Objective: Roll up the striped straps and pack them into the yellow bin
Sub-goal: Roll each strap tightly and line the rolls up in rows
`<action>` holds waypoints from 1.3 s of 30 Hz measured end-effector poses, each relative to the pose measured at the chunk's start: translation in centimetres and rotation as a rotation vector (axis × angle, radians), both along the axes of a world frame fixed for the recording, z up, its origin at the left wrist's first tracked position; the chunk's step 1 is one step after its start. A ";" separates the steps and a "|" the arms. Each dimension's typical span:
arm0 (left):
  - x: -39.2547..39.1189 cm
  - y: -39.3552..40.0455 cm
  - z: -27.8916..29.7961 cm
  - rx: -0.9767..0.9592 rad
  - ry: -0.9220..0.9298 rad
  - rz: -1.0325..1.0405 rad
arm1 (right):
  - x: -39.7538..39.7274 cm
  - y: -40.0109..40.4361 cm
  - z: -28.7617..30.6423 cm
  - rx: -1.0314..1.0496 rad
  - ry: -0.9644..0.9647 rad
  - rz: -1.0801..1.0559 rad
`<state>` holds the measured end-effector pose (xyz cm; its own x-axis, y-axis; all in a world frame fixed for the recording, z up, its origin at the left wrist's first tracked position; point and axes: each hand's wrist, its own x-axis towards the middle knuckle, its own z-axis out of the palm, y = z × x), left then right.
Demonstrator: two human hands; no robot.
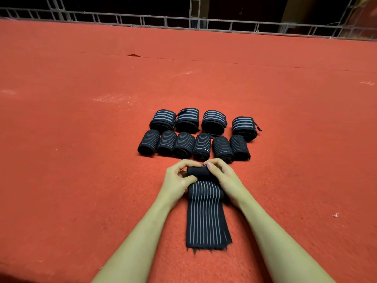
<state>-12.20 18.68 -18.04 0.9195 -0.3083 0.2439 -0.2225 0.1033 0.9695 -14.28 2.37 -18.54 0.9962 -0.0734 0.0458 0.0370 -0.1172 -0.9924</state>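
A black strap with thin white stripes [206,217] lies flat on the red carpet, its frayed end toward me. Its far end is wound into a small roll [198,170]. My left hand [179,180] grips the roll's left side, and my right hand [222,176] grips the right side, fingers curled over the top. Beyond the roll lie several finished thin-striped rolls [183,145] in a row, and behind them several wider-striped rolled straps [214,122]. No yellow bin is in view.
Red carpet [81,119] spreads in all directions. A metal railing [183,21] runs along the carpet's far edge with darkness behind it. A small pale scrap [335,215] lies on the carpet to the right.
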 end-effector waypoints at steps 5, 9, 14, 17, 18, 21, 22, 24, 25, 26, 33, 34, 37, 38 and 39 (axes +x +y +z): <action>0.0 -0.3 0.0 0.044 0.007 0.011 | -0.3 -0.4 -0.3 0.151 -0.003 0.010; 0.2 -1.1 -0.8 0.267 -0.005 0.075 | -0.2 -0.3 -0.3 0.194 -0.008 0.013; 0.0 -1.1 -0.7 0.279 -0.116 0.152 | -0.2 -0.1 -0.5 0.208 -0.013 0.021; -0.4 -0.9 -0.8 0.245 -0.217 0.155 | -0.3 -0.1 -0.3 0.192 -0.018 0.020; -0.4 -0.9 -0.8 0.250 -0.253 0.151 | -0.3 -0.1 -0.4 0.164 -0.022 0.009; -0.3 -0.8 -0.8 0.240 -0.286 0.147 | -0.3 -0.2 -0.2 0.079 -0.050 0.012; -0.3 -0.7 -0.8 0.240 -0.273 0.145 | -0.3 -0.2 -0.3 0.080 -0.048 0.023; 0.0 -0.8 -1.0 0.271 -0.248 0.133 | -0.4 -0.3 -0.2 0.118 -0.045 0.047; 0.0 -0.9 -1.1 0.295 -0.224 0.114 | -0.5 -0.4 -0.2 0.138 -0.053 0.054; 0.1 -1.0 -1.1 0.310 -0.185 0.088 | -0.5 -0.5 -0.2 0.153 -0.064 0.053; -0.2 -1.1 -0.7 0.267 -0.029 0.137 | -0.9 -0.7 -0.4 0.180 -0.094 0.032; -0.3 -1.1 -0.6 0.219 -0.003 0.141 | -1.0 -0.6 -0.3 0.190 -0.082 0.027; -0.5 -0.8 -0.5 0.172 0.007 0.155 | -1.1 -0.2 -0.3 0.191 -0.060 0.024; -0.5 -0.8 -0.6 0.180 -0.003 0.147 | -1.1 -0.2 -0.3 0.181 -0.059 0.018; -0.5 -0.8 -0.7 0.193 -0.023 0.139 | -1.1 -0.2 -0.2 0.175 -0.059 0.014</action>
<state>-12.68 17.90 -18.78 0.9512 -0.2224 0.2138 -0.2436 -0.1164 0.9629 -15.40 2.12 -18.71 0.9932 -0.0713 0.0924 0.0966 0.0580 -0.9936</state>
